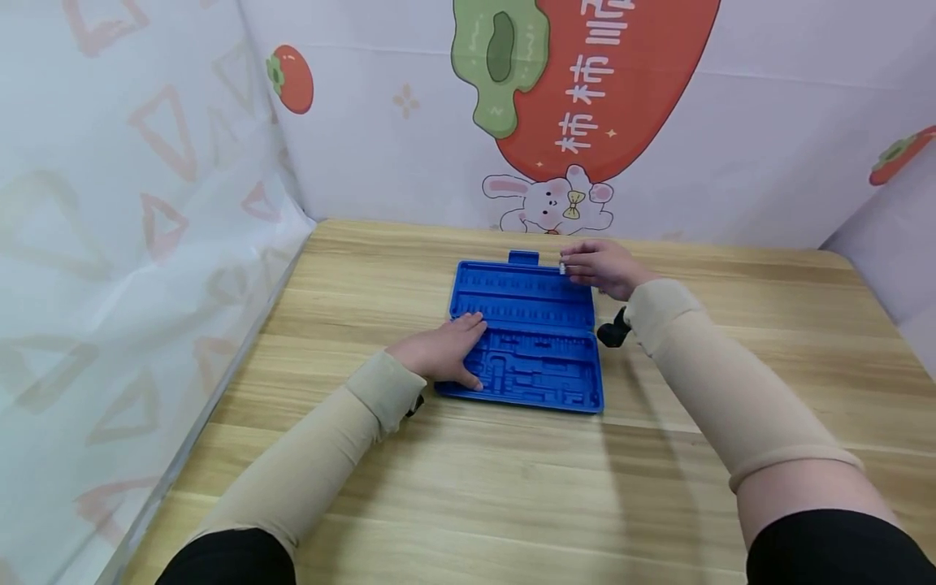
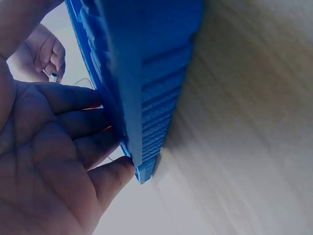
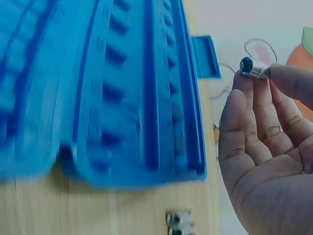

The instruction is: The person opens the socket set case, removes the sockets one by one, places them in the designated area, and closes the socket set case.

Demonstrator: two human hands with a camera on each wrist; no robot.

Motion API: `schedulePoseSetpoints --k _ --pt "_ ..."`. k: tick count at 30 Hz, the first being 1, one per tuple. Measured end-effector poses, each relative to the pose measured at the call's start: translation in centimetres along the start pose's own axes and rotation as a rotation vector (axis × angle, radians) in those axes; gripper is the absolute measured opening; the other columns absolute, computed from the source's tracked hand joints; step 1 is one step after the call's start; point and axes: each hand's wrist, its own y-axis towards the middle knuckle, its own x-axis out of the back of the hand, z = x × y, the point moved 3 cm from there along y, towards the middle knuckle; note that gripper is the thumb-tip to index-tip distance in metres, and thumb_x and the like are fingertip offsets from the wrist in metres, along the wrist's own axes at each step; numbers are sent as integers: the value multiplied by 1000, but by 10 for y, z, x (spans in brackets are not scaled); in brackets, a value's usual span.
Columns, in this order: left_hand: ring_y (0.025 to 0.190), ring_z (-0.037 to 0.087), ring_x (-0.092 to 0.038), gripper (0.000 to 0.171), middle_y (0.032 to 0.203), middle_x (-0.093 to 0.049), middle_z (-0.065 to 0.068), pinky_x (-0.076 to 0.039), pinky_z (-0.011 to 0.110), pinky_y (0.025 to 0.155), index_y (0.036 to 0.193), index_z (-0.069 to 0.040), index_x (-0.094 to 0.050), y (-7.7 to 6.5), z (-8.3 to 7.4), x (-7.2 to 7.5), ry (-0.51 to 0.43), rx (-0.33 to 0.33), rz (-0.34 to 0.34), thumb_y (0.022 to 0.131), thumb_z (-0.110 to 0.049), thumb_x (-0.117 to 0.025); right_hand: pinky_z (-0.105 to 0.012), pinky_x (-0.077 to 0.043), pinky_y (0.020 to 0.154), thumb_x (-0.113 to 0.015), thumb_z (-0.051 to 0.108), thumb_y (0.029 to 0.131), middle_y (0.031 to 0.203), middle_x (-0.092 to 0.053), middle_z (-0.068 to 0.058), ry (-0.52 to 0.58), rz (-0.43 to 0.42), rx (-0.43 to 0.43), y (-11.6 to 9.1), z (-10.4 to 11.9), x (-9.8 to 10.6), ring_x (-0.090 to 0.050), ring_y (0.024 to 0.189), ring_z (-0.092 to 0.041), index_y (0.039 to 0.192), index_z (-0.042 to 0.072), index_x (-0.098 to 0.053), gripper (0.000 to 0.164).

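A blue plastic tool case (image 1: 523, 329) lies unfolded on the table, its two moulded halves facing up. My left hand (image 1: 444, 349) rests on the case's left edge, fingers near the hinge and thumb on the near half. In the left wrist view the left-hand fingers (image 2: 93, 132) lie fairly straight against the case's rim. Above the far right corner of the case, my right hand (image 1: 603, 266) pinches a small shiny metal socket (image 3: 254, 68) between thumb and fingers. The socket's round mouth points away from the thumb.
Several more metal sockets (image 3: 180, 223) lie on the table beside the case's far half. A latch tab (image 1: 523, 257) sticks out from the far edge. Printed cloth (image 1: 380, 146) hangs behind the wooden table (image 1: 512, 487) and on its left.
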Motion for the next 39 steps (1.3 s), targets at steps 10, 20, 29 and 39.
schedulePoseSetpoints --k 10,20,29,39 --pt "157 33 -11 104 170 -13 18 -14 42 126 163 2 -22 1 -4 1 50 16 -5 91 -44 -80 -35 -52 103 -58 16 107 112 -67 -2 57 -14 19 -16 -8 32 -66 98 -13 134 -4 -51 34" --pt "157 33 -13 104 170 -15 19 -16 42 126 162 2 -23 1 -5 1 59 22 -13 90 -44 -81 -23 -58 87 -58 8 106 100 -68 1 130 -34 61 -28 -20 66 -68 91 -10 109 8 -64 7" --pt "157 33 -12 104 170 -14 18 -15 42 126 162 2 -23 0 -5 2 46 22 -15 90 -44 -81 -21 -57 85 -55 2 106 93 -68 2 255 -76 33 -43 -40 108 -69 88 -9 108 7 -63 11" --pt "157 32 -11 104 171 -13 18 -15 42 126 163 2 -22 0 -5 2 40 25 -12 91 -44 -81 -19 -57 82 -53 -3 105 89 -67 6 156 -144 -22 -50 -61 133 -67 82 -6 98 8 -67 19"
